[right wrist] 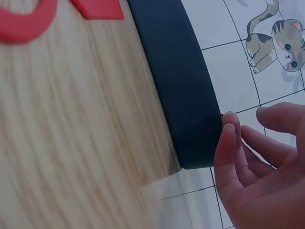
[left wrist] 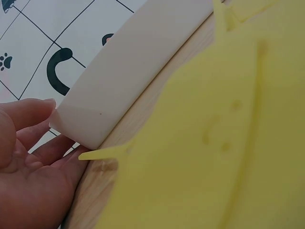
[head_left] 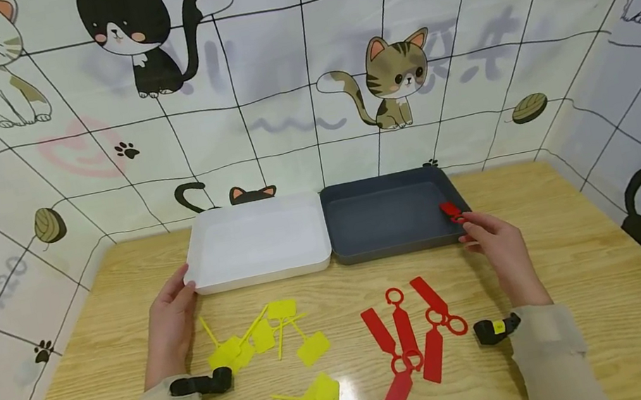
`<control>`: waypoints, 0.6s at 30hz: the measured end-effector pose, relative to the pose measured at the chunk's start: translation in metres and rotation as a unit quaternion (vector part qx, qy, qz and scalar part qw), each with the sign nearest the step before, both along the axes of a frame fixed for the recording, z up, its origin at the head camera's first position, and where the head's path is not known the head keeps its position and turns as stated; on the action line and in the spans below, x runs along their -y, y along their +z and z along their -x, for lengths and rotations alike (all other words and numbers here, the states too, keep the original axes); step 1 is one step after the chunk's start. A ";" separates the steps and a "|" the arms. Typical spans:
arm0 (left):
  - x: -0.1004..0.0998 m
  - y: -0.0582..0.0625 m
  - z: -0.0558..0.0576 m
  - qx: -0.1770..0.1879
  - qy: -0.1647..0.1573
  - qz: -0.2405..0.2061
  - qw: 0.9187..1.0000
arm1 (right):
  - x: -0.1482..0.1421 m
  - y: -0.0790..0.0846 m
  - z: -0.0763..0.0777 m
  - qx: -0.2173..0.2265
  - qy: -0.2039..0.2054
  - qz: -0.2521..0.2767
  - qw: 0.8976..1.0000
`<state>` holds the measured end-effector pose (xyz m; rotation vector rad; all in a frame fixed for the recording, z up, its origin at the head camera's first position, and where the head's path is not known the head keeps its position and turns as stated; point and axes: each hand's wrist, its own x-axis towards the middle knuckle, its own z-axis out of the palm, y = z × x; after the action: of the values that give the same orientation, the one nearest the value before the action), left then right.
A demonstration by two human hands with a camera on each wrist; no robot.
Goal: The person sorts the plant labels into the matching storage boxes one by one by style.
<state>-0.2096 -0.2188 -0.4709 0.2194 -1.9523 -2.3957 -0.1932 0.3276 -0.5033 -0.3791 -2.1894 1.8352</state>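
Note:
My left hand holds the front left corner of a white tray. In the left wrist view its thumb lies near the upper edge of the tray wall, with the other fingers lower around the corner. At the front right corner of a dark grey tray, my right hand pinches a small red tag at its ring end. That tag leans over the inside of the rim. From the right wrist, the fingertips hide nearly all of it behind the dark wall.
Several yellow tags with thin stems lie on the wooden table between the forearms, left of centre. Several red tags with rings lie right of them, some overlapping. Behind the trays rises a cat-patterned backdrop.

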 end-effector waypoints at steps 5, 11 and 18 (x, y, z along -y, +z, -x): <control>0.000 0.002 0.000 -0.008 -0.005 -0.029 1.000 | 0.011 0.019 -0.010 0.040 0.013 -0.073 0.996; 0.001 0.001 0.001 -0.002 -0.003 -0.044 0.999 | 0.032 0.062 -0.027 0.098 0.069 -0.238 0.964; 0.002 0.002 0.001 -0.004 -0.007 -0.055 0.998 | 0.040 0.073 -0.030 0.106 0.097 -0.322 0.936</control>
<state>-0.2106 -0.2204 -0.4694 0.2018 -1.8270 -2.5104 -0.1637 0.2878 -0.4298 -0.2307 -2.8955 1.0750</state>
